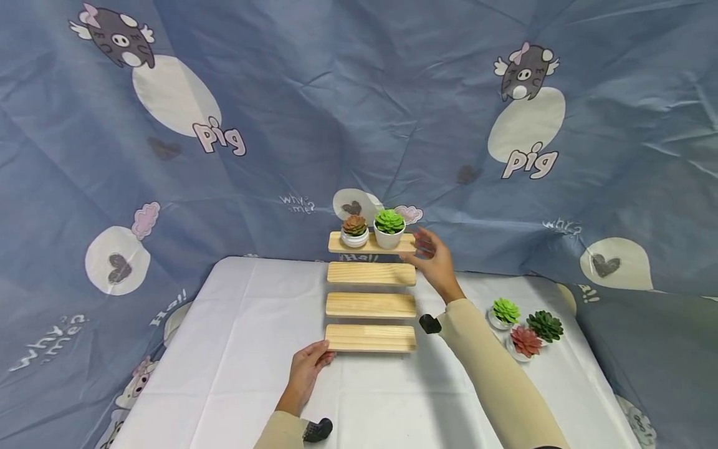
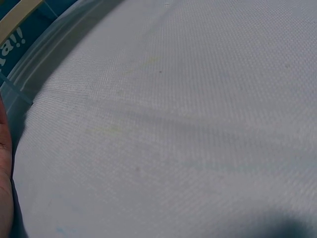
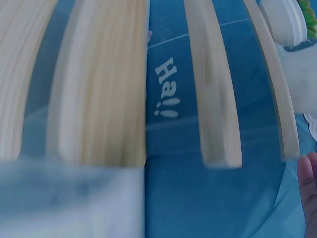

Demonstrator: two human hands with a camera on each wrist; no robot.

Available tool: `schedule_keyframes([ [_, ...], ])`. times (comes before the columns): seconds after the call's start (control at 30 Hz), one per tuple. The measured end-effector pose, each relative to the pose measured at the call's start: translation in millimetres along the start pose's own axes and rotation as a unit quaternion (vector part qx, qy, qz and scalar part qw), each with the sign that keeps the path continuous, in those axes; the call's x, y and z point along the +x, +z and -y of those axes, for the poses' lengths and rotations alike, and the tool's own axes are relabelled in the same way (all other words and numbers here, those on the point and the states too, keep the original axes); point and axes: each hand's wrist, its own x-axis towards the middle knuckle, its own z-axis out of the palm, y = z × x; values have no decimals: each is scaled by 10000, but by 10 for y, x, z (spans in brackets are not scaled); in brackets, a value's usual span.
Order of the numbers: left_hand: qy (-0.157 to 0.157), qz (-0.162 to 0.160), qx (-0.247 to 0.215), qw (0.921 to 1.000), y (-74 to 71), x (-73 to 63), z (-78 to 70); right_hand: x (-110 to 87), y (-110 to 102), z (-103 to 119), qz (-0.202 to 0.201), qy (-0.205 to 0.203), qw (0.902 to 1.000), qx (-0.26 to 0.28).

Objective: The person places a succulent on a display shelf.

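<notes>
A tiered wooden shelf (image 1: 370, 337) with several light boards stands on the white table. On its top board sit a reddish-brown potted succulent (image 1: 354, 231), at left, and a bright green potted succulent (image 1: 389, 228) beside it. My left hand (image 1: 305, 371) grips the front left corner of the lowest board; only a strip of that hand shows in the left wrist view. At the right end of the top board, my right hand (image 1: 436, 259) has its thumb and fingers spread around the end. In the right wrist view its thumb (image 3: 308, 171) lies close to that board's end, with a slight gap.
To the right on the white table (image 1: 252, 362) stand three more potted succulents: a light green one (image 1: 505, 310), a dark green one (image 1: 545, 326) and a red one (image 1: 526, 342). A blue printed cloth (image 1: 336, 93) hangs behind and around the table.
</notes>
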Motion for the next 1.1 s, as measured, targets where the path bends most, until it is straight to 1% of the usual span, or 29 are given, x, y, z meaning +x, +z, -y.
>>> schedule_keyframes([
  [0.1, -48, 5, 78, 10000, -31, -2, -28, -84, -63, -49, -85, -38, 9999, -94],
  [0.13, -90, -13, 86, 9999, -19, 1, -25, -116, -105, -60, -128, -32, 9998, -162],
  [0.23, -82, -9, 118, 9999, -1, 9, -15, -212, -217, -94, -228, 24, 9994, -246],
  [0.37, -93, -8, 100, 9999, -2, 13, -6, -333, -350, -168, -339, 103, 9993, -126],
  [0.53, -143, -80, 158, 9997, 0, 6, -19, -464, -487, -294, -491, 245, 9984, -108],
  [0.6, -110, -89, 206, 9997, 11, 3, -34, -509, -535, -340, -575, 322, 9977, -145],
  [0.8, -95, -98, 258, 9996, 35, -1, -72, -629, -638, -500, -839, 524, 9950, -113],
  [0.9, -94, -165, 367, 9991, 43, 4, -65, -754, -667, -451, -851, 699, 9939, -80],
  [1.0, -96, -212, 513, 9984, 46, -5, -62, -847, -698, -489, -867, 825, 9928, 25],
  [1.03, -104, -218, 557, 9982, 46, -11, -64, -874, -706, -510, -862, 855, 9926, 26],
  [1.1, -100, -165, 631, 9978, 41, -29, -72, -903, -732, -652, -915, 947, 9913, 89],
])
